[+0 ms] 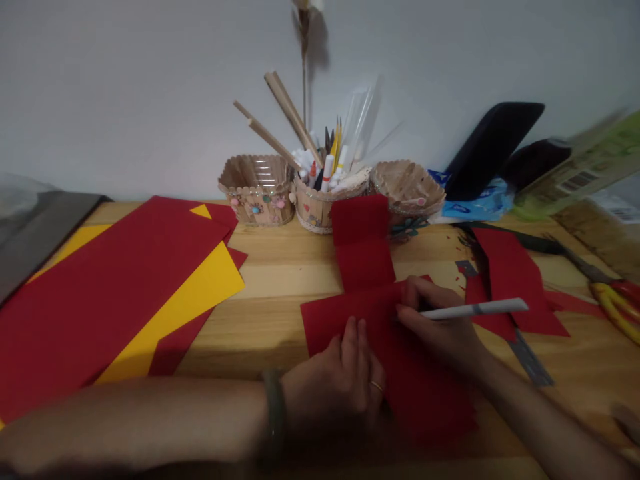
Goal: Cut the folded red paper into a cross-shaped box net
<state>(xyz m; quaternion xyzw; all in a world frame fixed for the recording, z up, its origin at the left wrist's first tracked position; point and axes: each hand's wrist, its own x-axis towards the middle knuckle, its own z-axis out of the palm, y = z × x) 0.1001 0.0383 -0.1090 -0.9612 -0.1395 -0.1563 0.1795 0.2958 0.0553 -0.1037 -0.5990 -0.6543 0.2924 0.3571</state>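
Observation:
A red sheet of paper (335, 312) lies on the wooden table in front of me. My left hand (345, 380), with a ring and a bracelet at the wrist, rests flat on the sheet with its fingers stretched out. In my right hand (435, 327) is a white pen (480, 309), pinched near its tip. The tip meets or nearly meets the red sheet, though my fingers partly hide it. Just behind the sheet stands a folded red paper piece (363, 240), its upper part raised against the baskets.
Large red sheets (125, 280) and a yellow sheet (200, 287) overlap on the left. Along the wall stand a middle basket (320, 203) of pens and sticks, a left basket (260, 193) and a right basket (407, 187). Red scraps (520, 287) and scissors (613, 297) lie right.

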